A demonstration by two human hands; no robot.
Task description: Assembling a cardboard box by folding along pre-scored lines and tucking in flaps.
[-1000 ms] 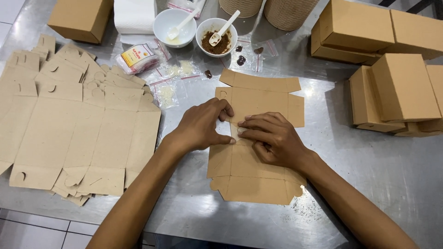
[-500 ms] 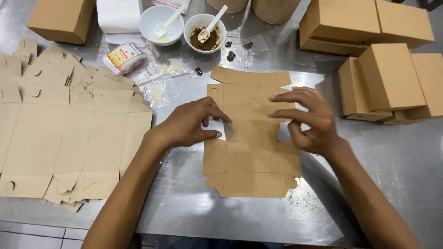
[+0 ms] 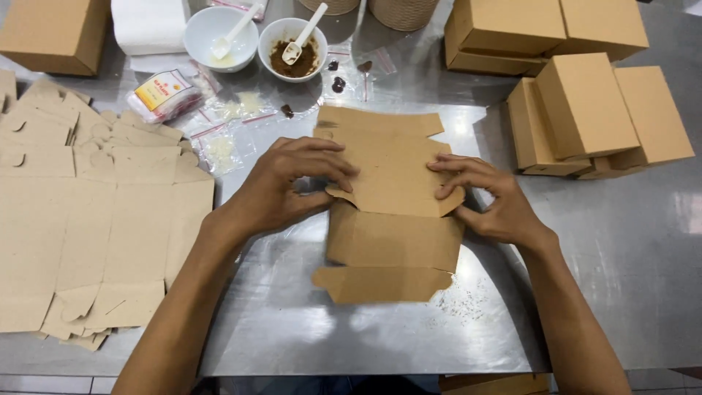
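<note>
A flat brown cardboard box blank lies on the steel table in front of me, its upper panel raised in a fold. My left hand grips the left edge of that panel, fingers on top. My right hand holds the right edge, fingertips pressing on the panel. Both hands bend the cardboard along its crease.
A stack of flat box blanks covers the left side. Folded brown boxes stand at the right and back. Two white bowls with spoons, one holding brown powder, small plastic sachets and a packet sit behind.
My hands moved apart from the middle of the blank to its left and right edges. The upper panel has been lifted into a fold.
</note>
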